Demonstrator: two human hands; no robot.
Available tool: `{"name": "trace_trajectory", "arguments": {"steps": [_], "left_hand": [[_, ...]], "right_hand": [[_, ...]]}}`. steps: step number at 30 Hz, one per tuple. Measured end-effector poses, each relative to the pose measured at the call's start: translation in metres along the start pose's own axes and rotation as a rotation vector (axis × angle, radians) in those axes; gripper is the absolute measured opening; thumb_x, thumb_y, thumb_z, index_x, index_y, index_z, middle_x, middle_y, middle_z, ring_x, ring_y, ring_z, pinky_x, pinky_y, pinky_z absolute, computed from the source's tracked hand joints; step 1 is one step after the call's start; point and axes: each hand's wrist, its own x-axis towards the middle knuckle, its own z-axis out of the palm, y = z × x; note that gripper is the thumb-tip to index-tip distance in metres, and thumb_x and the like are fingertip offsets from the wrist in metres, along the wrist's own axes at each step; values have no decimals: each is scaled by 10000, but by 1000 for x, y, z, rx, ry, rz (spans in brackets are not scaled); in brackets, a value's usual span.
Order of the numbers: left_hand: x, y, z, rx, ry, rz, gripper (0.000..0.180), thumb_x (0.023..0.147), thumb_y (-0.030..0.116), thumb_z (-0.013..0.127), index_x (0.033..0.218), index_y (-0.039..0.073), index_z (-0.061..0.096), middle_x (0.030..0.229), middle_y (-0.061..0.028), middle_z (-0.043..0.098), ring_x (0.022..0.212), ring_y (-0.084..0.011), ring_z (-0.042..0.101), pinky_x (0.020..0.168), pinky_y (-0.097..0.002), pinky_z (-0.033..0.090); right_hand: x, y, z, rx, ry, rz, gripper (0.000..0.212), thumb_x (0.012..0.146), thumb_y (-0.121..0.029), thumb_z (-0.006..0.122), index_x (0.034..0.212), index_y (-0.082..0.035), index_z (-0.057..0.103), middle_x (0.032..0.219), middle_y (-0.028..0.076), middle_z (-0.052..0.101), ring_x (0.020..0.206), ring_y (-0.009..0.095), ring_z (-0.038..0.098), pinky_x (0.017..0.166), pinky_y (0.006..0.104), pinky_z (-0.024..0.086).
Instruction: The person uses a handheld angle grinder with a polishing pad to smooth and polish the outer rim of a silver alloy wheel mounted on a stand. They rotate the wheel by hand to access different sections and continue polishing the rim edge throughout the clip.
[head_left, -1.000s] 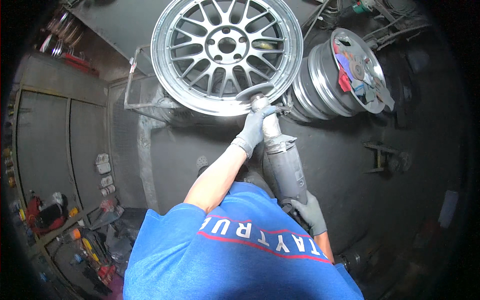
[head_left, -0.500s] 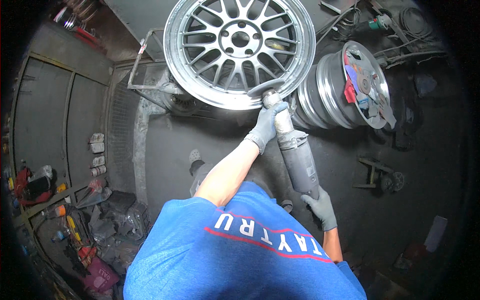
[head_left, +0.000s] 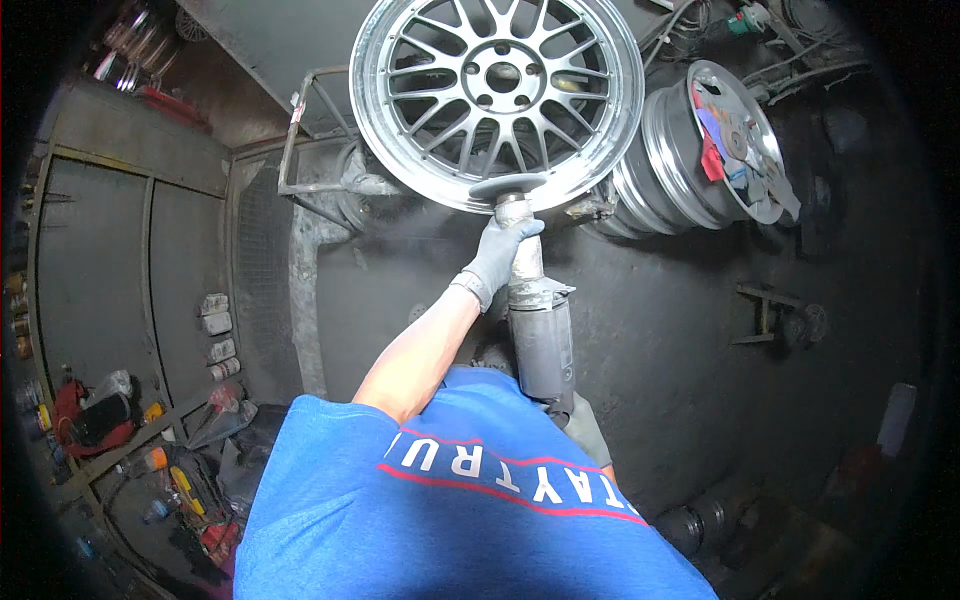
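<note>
A multi-spoke alloy wheel with a bright polished lip faces me at the top. Against or just before its lower lip is the flat round disc of a long grey angle grinder. I cannot tell whether disc and metal touch. My left hand, in a grey glove, wraps around the pale neck of the grinder just below the disc. At the tool's rear end, close to my blue shirt, my gloved right hand is closed on the handle, its fingers partly hidden by the shirt and tool.
Stacked wheel barrels lie on their side to the right, with coloured cloths and discs in the end one. A metal frame stands left of the wheel. Cables run behind. Bottles and bags clutter the lower left; a small metal stand is at right.
The grinder has swung left along the wheel's lower lip and now points nearly straight up. Both hands went left with it. The whole view has shifted slightly, with the wheel further right.
</note>
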Motion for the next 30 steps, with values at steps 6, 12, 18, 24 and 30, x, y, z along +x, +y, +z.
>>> {"name": "trace_trajectory", "arguments": {"steps": [6, 12, 18, 24, 30], "left_hand": [[8, -15, 23, -29, 37, 63, 407, 894, 75, 877, 1207, 113, 620, 899, -65, 697, 719, -241, 720, 628, -418, 626], [32, -49, 78, -275, -3, 112, 385, 900, 62, 866, 1214, 104, 647, 973, -73, 720, 764, -238, 731, 689, -417, 641], [59, -58, 155, -482, -39, 132, 430, 890, 39, 864, 1261, 101, 657, 1065, -69, 736, 920, -236, 756, 843, -416, 647], [85, -58, 173, -562, -64, 112, 305, 922, 52, 856, 1150, 88, 657, 963, -86, 735, 790, -272, 755, 738, -440, 660], [49, -57, 141, -442, -36, 110, 342, 914, 83, 877, 1194, 93, 681, 1006, -59, 740, 907, -228, 751, 829, -418, 642]], "right_hand": [[10, 8, -34, 24, 69, 18, 431, 920, -182, 833, 1290, 9, 719, 1135, 104, 791, 1012, 185, 725, 912, 353, 573], [19, -23, -139, -103, 44, 100, 396, 911, -170, 837, 1243, 1, 707, 955, 43, 741, 666, 107, 621, 629, 299, 519], [34, -57, -247, -376, 71, -39, 537, 898, -163, 833, 1379, 24, 687, 1206, 108, 787, 1046, 174, 722, 942, 353, 567], [37, -95, -273, -493, 103, 8, 502, 910, -155, 824, 1368, -1, 691, 1132, 90, 781, 921, 160, 707, 826, 346, 576], [26, -43, -223, -411, 91, -59, 458, 924, -159, 831, 1328, 3, 688, 1062, 61, 763, 823, 120, 673, 713, 327, 558]]}}
